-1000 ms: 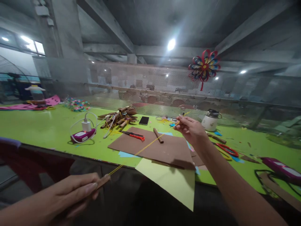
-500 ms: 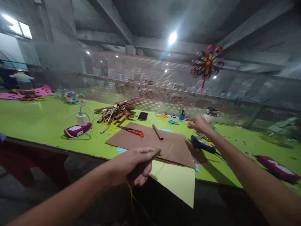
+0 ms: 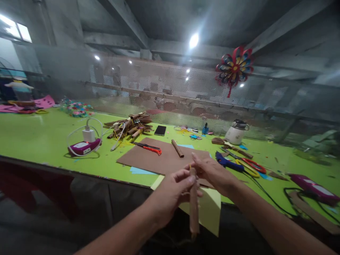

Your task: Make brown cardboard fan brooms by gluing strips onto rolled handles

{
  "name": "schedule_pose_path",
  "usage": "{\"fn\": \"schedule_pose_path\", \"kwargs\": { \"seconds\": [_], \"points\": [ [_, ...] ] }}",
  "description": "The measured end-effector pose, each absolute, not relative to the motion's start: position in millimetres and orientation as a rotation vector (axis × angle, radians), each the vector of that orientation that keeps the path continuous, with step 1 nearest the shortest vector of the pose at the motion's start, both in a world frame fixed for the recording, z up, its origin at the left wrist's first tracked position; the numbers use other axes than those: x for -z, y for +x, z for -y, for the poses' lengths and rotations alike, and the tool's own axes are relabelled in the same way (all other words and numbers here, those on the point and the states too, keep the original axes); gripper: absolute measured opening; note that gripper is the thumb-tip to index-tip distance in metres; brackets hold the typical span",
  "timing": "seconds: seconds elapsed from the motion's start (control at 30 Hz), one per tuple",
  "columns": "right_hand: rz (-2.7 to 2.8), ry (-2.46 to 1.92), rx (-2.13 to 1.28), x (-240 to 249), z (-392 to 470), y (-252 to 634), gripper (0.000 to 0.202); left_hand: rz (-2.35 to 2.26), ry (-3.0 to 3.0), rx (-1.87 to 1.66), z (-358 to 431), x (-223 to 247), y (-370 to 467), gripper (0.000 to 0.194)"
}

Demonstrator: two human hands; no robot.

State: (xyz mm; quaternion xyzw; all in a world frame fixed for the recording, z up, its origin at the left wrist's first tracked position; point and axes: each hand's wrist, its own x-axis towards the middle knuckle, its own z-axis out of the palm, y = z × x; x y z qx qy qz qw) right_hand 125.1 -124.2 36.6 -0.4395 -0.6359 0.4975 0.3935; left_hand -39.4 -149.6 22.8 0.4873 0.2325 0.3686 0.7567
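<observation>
A rolled brown paper tube hangs nearly upright over the table's front edge. My left hand is closed around its upper part, thumb in front. Close against the tube's top end is my right hand, its fingers bent and partly hidden behind the tube and my left fingers. A bit of yellow string shows at the top of the tube, by the right fingertips. Beneath lie a brown paper sheet and a pale yellow sheet overhanging the edge. A second brown tube rests on the brown sheet.
A red-handled cutting tool lies left on the sheet. To the right are a blue glue gun, scissors and a purple power strip. Bundled brown tubes, a phone and a white jug stand farther back.
My right hand has come back from near the jug to the tube's top. My left hand has moved right and turned the tube nearly upright.
</observation>
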Motion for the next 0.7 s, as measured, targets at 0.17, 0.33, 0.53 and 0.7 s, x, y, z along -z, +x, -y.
{"fn": "schedule_pose_path", "kwargs": {
  "seconds": [0.17, 0.33, 0.53, 0.7],
  "points": [
    [1.705, -1.498, -0.343, -39.8, 100.8, 173.6, 0.04, -0.504, 1.061, -0.65, 154.6, -26.5, -35.8, 0.007],
    [2.188, -1.421, -0.334, -31.1, 99.1, 183.4, 0.041, -0.594, 1.144, -0.645, 131.2, -37.9, -54.6, 0.003],
    [2.42, -1.303, -0.195, -11.4, 90.4, 155.9, 0.017, -0.533, 1.179, -0.541, 139.4, -64.3, -71.6, 0.005],
    [2.211, -1.252, -0.022, -38.0, 71.8, 186.8, 0.023, -0.643, 1.4, -0.622, 138.4, -69.3, -92.3, 0.018]
  ]
}}
